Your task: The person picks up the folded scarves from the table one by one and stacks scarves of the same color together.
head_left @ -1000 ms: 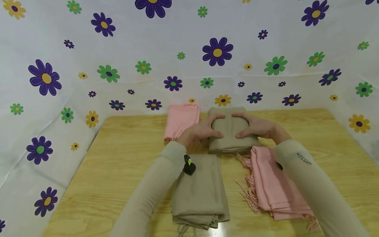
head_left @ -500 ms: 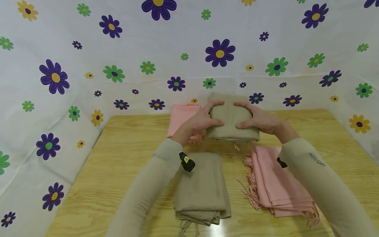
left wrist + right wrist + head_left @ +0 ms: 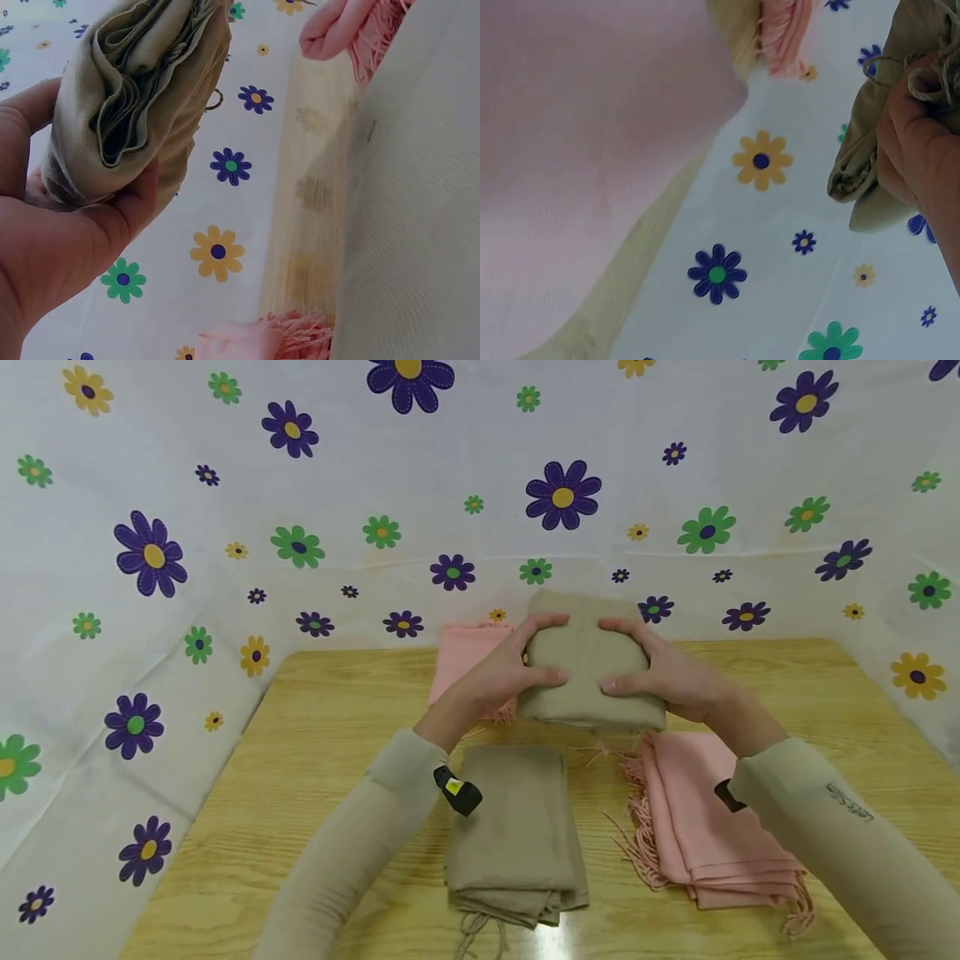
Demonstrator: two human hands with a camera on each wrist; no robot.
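Both hands hold a folded beige scarf [image 3: 588,652] raised over the back of the table. My left hand [image 3: 517,664] grips its left side, thumb on the front face and fingers round the edge. On the opposite side my right hand [image 3: 667,677] grips it the same way. In the left wrist view the folded layers of the beige scarf [image 3: 135,97] show at the side, between thumb and fingers. The right wrist view catches the other end of the scarf [image 3: 862,142], with loose tassel strands by the fingers.
A second folded beige scarf [image 3: 513,835] lies at the front middle of the wooden table [image 3: 300,793]. To its right is a folded pink scarf [image 3: 705,827] with fringe. Another pink scarf [image 3: 465,656] lies at the back, partly behind the left hand. A flowered cloth [image 3: 420,468] hangs behind.
Both hands have lifted the beige scarf off the back of the table and drawn it slightly nearer. The other scarves have stayed in place; the head view has shifted slightly.
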